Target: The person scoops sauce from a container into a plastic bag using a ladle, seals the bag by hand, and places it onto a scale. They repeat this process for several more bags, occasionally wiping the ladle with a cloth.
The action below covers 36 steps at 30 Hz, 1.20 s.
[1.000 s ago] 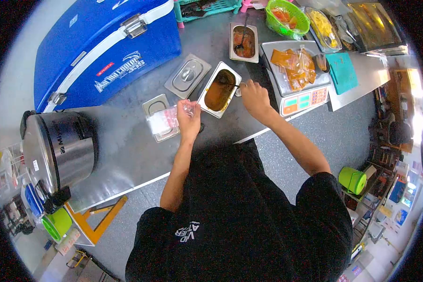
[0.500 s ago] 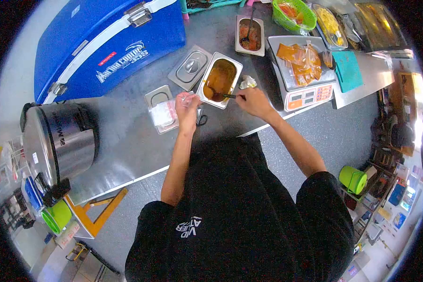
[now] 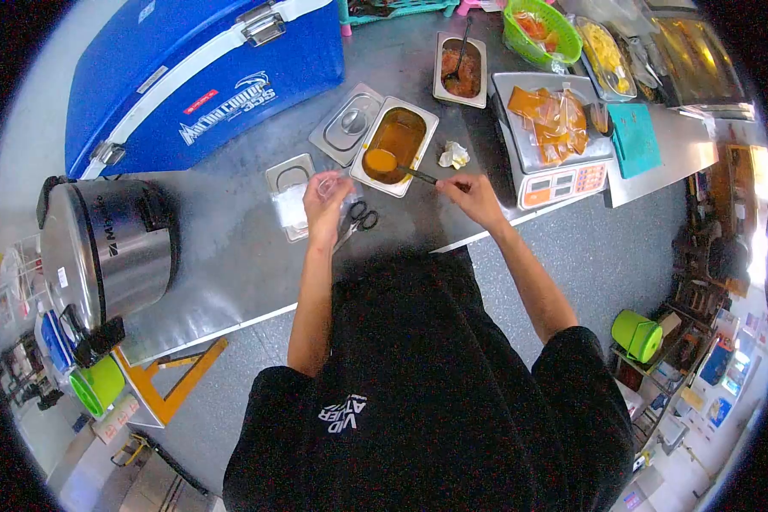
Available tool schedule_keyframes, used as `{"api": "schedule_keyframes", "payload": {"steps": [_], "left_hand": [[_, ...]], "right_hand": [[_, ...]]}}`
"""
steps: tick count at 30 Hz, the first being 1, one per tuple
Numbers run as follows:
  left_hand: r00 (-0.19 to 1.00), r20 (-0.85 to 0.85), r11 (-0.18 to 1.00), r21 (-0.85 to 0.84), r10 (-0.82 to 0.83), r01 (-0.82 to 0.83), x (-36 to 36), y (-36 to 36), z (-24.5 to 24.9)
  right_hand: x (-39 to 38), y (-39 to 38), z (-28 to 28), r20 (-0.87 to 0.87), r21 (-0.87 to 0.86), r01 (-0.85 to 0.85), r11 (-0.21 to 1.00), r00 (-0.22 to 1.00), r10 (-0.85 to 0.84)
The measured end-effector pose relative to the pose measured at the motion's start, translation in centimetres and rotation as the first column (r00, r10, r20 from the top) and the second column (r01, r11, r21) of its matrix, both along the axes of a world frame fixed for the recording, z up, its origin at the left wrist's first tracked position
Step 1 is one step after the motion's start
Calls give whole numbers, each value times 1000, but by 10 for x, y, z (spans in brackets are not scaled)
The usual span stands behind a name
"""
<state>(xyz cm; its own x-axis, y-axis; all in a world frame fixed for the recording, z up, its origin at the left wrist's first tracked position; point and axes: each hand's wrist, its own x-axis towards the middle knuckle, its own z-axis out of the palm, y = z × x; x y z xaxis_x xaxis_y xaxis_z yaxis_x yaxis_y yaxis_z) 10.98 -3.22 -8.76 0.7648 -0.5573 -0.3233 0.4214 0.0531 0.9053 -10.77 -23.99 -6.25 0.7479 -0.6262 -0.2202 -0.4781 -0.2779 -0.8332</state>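
Observation:
My right hand (image 3: 474, 200) is closed on the dark handle of a ladle (image 3: 381, 160), whose bowl is full of orange-brown sauce. The ladle's bowl is over the near end of a steel food pan (image 3: 430, 128) containing the same sauce. Just left of the pan, my left hand (image 3: 323, 209) pinches a clear plastic bag (image 3: 343, 186). Black-handled scissors (image 3: 363, 217) lie beside that hand. A stack of clear bags (image 3: 292, 207) rests on a small steel lid (image 3: 292, 171) to its left.
A larger steel lid (image 3: 348, 125) lies against the pan. Crumpled tissue (image 3: 454, 155) sits right of it. Farther right, a scale (image 3: 563, 183) carries filled orange bags (image 3: 555, 128). Behind stands another pan (image 3: 483, 77) with a spoon. A blue cooler (image 3: 205, 77) and steel pot (image 3: 119, 247) occupy the left.
The ladle's bowl has risen out of the sauce and now shows full. My right hand has shifted slightly right and down, and my left hand slightly left, uncovering more of the scissors.

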Motion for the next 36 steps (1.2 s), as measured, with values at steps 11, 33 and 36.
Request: {"api": "schedule_keyframes", "payload": {"steps": [11, 33, 36], "left_hand": [[930, 358, 995, 83, -86, 60, 9, -4, 75], [370, 855, 926, 377, -362, 35, 52, -60, 87], [375, 854, 926, 376, -360, 34, 53, -63, 86]], "right_hand": [[-2, -16, 59, 114, -76, 83, 994, 991, -74], [7, -23, 78, 125, -151, 120, 981, 987, -101], [6, -24, 72, 143, -119, 119, 986, 984, -101]]}}
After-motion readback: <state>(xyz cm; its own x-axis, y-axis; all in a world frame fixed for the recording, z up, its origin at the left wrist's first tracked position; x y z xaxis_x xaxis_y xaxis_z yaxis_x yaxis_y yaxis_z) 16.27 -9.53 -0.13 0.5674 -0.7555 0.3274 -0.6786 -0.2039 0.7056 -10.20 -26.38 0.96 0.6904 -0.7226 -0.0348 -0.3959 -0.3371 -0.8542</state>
